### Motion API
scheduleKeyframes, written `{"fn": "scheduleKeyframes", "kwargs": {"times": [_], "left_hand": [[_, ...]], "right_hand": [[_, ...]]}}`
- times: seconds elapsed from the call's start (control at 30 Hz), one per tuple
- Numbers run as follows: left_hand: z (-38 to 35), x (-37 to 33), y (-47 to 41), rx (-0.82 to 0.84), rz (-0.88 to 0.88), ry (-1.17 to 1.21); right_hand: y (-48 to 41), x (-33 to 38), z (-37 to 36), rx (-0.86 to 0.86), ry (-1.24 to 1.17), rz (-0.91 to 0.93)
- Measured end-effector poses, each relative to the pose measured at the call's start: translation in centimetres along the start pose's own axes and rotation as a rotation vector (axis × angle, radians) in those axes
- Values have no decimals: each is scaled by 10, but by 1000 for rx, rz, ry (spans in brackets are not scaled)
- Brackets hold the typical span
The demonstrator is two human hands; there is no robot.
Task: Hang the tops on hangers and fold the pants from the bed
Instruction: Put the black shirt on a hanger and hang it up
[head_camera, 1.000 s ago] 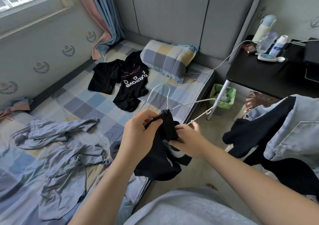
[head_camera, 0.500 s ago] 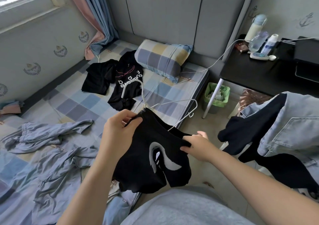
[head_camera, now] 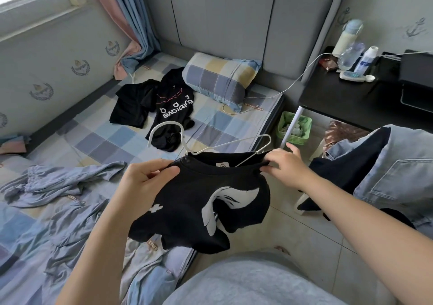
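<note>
A black graphic top (head_camera: pixel 210 199) is being held up on the near side of the checked pillow (head_camera: pixel 220 79), with its collar gripped by the left hand (head_camera: pixel 145 183) and its shoulder pinched by the right hand (head_camera: pixel 284 166). A white wire hanger (head_camera: pixel 225 144) is being seated in the neck, seemingly only half in. Two black tops (head_camera: pixel 173 108) just beside the pillow are lying unhung, and blue-grey pants (head_camera: pixel 58 180) far from the pillow are lying unfolded, so most of the task is judged to remain.

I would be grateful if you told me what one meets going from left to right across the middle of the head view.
Crumpled blue-grey garment on the bed → left hand → black printed top → right hand → denim jeans.
</note>
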State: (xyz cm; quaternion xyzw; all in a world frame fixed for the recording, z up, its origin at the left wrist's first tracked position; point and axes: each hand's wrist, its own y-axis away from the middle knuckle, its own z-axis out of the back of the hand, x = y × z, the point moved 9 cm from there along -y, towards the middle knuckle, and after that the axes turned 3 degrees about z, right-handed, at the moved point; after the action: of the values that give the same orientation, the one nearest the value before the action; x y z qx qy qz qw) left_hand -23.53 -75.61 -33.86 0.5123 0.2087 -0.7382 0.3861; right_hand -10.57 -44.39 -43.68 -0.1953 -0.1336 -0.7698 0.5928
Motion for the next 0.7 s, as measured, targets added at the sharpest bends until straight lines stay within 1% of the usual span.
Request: {"fn": "scheduleKeyframes", "kwargs": {"times": [0.2, 0.4, 0.53, 0.6, 0.7], "left_hand": [[9, -9, -1, -124, -96, 99], [13, -18, -1, -149, -129, 107], [16, -19, -5, -151, -106, 12], [19, -16, -9, -138, -74, -102], [16, -6, -13, -69, -41, -262]], "right_hand": [[-13, -1, 9, -63, -115, -57], [-17, 4, 13, -48, -92, -54], [-19, 7, 12, -31, -99, -55], [-19, 8, 14, -28, -86, -40], [-18, 9, 21, -32, -26, -28]]}}
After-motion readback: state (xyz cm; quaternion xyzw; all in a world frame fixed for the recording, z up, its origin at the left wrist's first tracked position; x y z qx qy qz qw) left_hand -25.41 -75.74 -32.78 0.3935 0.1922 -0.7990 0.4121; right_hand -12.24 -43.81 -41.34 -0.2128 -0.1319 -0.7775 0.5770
